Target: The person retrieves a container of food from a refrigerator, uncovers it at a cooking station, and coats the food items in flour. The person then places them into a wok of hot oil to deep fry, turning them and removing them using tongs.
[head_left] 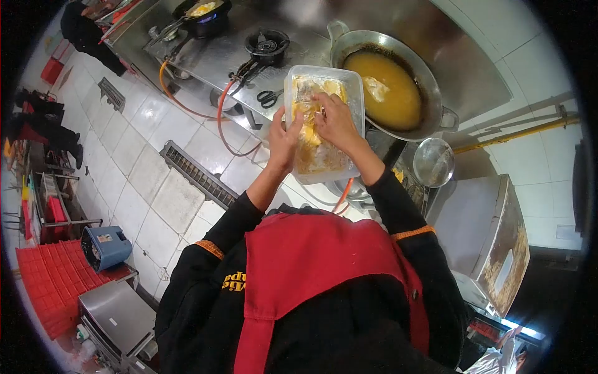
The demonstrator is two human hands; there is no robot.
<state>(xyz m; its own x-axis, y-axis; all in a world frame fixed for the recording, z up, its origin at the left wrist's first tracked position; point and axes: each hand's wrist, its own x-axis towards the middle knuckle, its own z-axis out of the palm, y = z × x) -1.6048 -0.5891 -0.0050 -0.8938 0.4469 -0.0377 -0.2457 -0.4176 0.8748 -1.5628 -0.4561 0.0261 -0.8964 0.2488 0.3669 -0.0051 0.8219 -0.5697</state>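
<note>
A clear plastic tub (321,168) with yellow and whitish food pieces (310,134) in it is in front of me, beside the wok. My left hand (286,137) is at the tub's left side, its thumb and fingers at the food near the rim. My right hand (336,121) reaches over the tub from the right, fingers bent down onto the food. What the fingertips pinch is too small to make out. To the right, a large two-handled wok (431,93) holds brownish-yellow liquid (395,87), with one pale piece (375,88) floating in it.
Black-handled scissors (269,98) lie on the steel counter by an unlit burner (266,47). A pan (202,9) with food stands at the top. A round strainer (434,162) is below the wok. Orange hoses (219,121) hang off the counter. People stand at the far left.
</note>
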